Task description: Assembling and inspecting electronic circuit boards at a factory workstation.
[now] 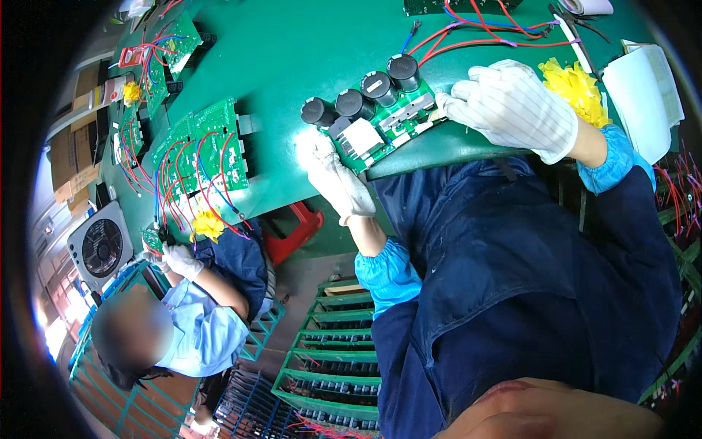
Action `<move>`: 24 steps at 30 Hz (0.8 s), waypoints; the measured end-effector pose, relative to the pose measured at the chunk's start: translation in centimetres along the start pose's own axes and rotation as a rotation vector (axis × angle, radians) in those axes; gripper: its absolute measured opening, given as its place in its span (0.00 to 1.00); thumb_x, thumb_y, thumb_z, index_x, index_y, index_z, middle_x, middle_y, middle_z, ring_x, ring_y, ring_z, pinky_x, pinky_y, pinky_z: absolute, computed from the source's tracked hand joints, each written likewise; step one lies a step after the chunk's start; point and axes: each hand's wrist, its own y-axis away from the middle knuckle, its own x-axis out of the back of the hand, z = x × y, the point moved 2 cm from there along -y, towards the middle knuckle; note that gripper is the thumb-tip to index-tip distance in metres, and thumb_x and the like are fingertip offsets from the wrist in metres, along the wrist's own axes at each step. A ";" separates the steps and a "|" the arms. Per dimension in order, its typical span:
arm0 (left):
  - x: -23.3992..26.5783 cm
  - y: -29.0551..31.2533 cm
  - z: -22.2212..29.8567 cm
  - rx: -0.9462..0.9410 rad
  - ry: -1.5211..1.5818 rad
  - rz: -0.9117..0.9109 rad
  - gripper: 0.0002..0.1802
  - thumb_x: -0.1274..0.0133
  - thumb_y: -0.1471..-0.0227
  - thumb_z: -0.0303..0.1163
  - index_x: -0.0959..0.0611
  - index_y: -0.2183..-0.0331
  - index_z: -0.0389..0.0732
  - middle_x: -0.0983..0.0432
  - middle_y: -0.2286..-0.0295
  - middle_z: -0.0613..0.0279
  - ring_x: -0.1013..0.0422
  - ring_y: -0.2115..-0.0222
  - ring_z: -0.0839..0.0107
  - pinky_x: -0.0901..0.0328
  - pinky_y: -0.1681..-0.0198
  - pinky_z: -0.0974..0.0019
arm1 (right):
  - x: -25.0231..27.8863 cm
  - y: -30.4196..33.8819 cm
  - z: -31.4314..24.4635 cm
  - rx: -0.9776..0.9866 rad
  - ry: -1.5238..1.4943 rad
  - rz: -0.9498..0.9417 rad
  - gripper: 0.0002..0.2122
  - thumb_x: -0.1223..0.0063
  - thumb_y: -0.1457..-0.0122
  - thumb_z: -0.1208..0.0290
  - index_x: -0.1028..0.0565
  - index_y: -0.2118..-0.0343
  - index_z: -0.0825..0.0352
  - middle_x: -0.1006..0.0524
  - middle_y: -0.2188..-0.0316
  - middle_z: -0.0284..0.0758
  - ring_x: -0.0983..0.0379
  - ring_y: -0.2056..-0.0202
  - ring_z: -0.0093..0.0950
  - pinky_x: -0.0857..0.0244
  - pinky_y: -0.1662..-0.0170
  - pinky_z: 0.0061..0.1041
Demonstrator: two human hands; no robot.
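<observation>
A green circuit board (pixel 391 133) lies at a slant near the front edge of the green table (pixel 292 66). Several black cylindrical capacitors (pixel 379 88) stand along its far side, with a white block (pixel 361 137) at its left end. My left hand (pixel 335 179), in a white glove, grips the board's left end, the fingertips partly lost in glare. At the opposite end, my gloved right hand (pixel 515 110) has its fingers pinched together close to the board's edge. Whatever sits between those fingertips is too small to make out.
Red and blue wires (pixel 475 36) lie beyond the board; yellow strips (pixel 574 91) and white papers (pixel 643 102) are at right. Wired boards (pixel 201 146) cover the table's left. A gloved co-worker (pixel 205 322) sits there near a fan (pixel 101 245), red stool (pixel 296 234) and green rack (pixel 329 358).
</observation>
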 end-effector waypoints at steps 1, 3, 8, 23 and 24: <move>-0.2 0.1 0.2 0.036 0.044 0.002 0.16 0.55 0.37 0.46 0.21 0.66 0.45 0.27 0.79 0.71 0.36 0.85 0.84 0.47 0.87 0.80 | 0.0 0.0 0.1 0.007 -0.018 0.027 0.05 0.47 0.47 0.68 0.24 0.66 0.57 0.31 0.75 0.29 0.31 0.70 0.24 0.34 0.72 0.26; 0.0 -0.3 -0.2 0.012 0.026 -0.005 0.16 0.55 0.37 0.46 0.21 0.66 0.45 0.27 0.79 0.70 0.36 0.85 0.84 0.47 0.87 0.80 | -0.1 0.0 0.2 0.003 0.006 0.022 0.06 0.47 0.47 0.68 0.24 0.66 0.57 0.31 0.75 0.28 0.31 0.70 0.24 0.34 0.72 0.26; 0.0 -0.2 -0.2 0.016 0.039 -0.004 0.16 0.54 0.38 0.47 0.21 0.65 0.44 0.26 0.78 0.70 0.36 0.85 0.83 0.47 0.87 0.79 | -0.1 0.0 0.4 -0.027 -0.012 -0.036 0.06 0.47 0.47 0.67 0.24 0.65 0.57 0.31 0.75 0.29 0.30 0.69 0.24 0.34 0.70 0.26; 0.1 -0.3 -0.6 -0.013 -0.001 0.008 0.16 0.53 0.38 0.47 0.20 0.66 0.44 0.26 0.79 0.70 0.35 0.84 0.84 0.47 0.87 0.79 | -2.6 1.3 1.9 0.052 -0.123 0.029 0.10 0.45 0.48 0.69 0.22 0.62 0.57 0.29 0.74 0.25 0.31 0.71 0.23 0.38 0.71 0.27; 0.1 -0.4 -0.5 -0.007 0.005 -0.003 0.17 0.53 0.38 0.47 0.21 0.67 0.45 0.26 0.79 0.71 0.35 0.84 0.84 0.46 0.87 0.79 | -2.8 1.4 2.0 0.039 -0.169 -0.011 0.09 0.44 0.48 0.69 0.22 0.63 0.57 0.29 0.73 0.25 0.30 0.71 0.23 0.38 0.71 0.27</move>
